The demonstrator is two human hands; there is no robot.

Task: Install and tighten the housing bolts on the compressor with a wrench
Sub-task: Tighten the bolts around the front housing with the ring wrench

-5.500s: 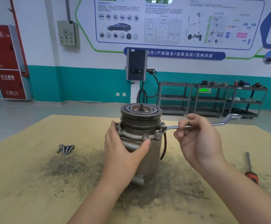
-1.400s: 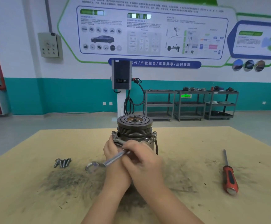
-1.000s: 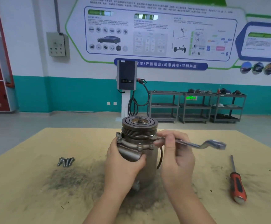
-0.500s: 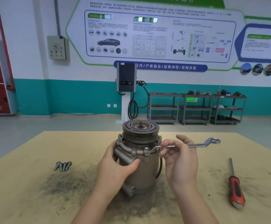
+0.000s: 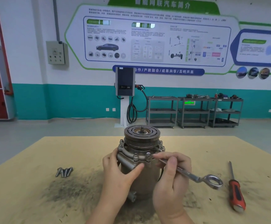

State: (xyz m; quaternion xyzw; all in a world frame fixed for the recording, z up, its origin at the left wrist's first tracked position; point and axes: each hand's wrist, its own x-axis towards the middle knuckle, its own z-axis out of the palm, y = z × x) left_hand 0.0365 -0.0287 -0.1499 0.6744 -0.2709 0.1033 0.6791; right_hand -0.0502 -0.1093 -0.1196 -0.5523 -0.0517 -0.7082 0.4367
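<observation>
Nearest the bench's [image 5: 34, 199] front edge, the right hand [image 5: 171, 180] has its fingers curled round the shank of the wrench [image 5: 194, 176], whose open end meets a bolt [image 5: 148, 154] on the front of the flange while the ring end juts toward the right edge. The left hand [image 5: 120, 172] grasps the body of the compressor [image 5: 141, 159], thumb across its front, bracing it upright at the bench's middle over a dark smear of grime. If the open end sits only partly on the bolt head, a hard pull would likely round the corners or slip off, and knuckles could strike the flange; a loose brace could let the housing twist or tip. Toward the right edge lies a red-handled screwdriver [image 5: 236, 194]. Toward the left edge, spare bolts [image 5: 64, 171] wait in a cluster, so more remain to fit. Beyond stand shelving carts [image 5: 194, 110].
</observation>
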